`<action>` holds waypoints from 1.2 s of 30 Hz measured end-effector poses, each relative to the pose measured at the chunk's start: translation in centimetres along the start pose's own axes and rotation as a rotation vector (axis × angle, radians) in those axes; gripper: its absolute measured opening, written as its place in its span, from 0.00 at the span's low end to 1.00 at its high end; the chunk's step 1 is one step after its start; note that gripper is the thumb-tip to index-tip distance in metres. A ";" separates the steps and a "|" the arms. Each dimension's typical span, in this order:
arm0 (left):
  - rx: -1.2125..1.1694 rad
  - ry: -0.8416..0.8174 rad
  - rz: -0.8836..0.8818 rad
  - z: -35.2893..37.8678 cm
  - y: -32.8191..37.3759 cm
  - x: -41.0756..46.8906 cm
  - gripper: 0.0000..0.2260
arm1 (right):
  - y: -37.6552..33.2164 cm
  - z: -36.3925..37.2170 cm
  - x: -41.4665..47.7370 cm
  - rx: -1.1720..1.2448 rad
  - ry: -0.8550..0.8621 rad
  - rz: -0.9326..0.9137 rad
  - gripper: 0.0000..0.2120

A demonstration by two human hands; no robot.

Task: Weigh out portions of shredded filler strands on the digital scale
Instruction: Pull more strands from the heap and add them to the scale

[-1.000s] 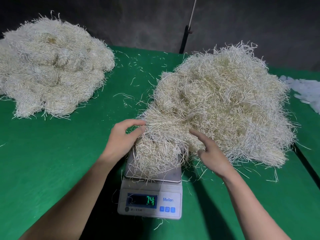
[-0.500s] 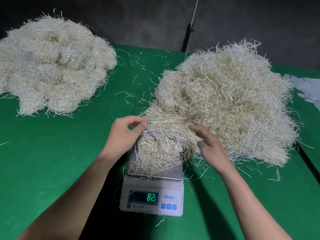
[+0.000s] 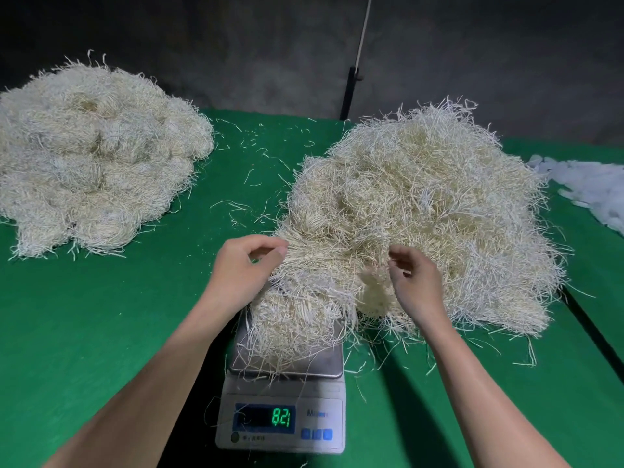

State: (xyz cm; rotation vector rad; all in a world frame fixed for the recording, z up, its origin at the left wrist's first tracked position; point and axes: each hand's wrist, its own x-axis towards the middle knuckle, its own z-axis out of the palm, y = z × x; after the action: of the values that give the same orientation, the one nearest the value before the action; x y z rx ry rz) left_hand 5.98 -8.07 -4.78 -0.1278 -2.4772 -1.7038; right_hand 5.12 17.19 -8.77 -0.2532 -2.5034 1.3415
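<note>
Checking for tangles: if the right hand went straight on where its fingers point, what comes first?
Likely the big pale heap of shredded strands, just beyond the right hand; depth unclear.

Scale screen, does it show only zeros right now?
No, the screen on the scale glows with green digits reading 821, with strands piled on its pan.

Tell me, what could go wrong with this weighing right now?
1. The portion on the scale runs into the big pile beside it, so the pile may bear on the reading.
2. The left hand pinches the portion and the right hand is in the strands nearby; any pull could skew the display.
3. Strands hang over the pan's edge toward the table and could slip off.
</note>
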 end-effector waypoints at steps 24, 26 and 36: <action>-0.078 -0.263 -0.121 13.7 8.0 15.1 0.28 | -7.3 -4.3 14.7 0.461 -0.467 -0.219 0.17; -0.160 -0.238 -0.256 14.2 7.7 15.8 0.19 | -7.3 -4.2 14.6 0.581 -0.487 -0.171 0.20; -0.770 -0.082 -0.443 14.2 7.0 15.7 0.17 | -3.0 -0.5 13.4 -0.097 -0.276 -0.269 0.32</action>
State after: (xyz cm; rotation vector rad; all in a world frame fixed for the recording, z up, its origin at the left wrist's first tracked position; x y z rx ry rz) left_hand -9.35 7.62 -0.85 0.3059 -1.8349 -2.8001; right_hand -7.42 19.74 -3.73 0.2599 -2.7077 1.2173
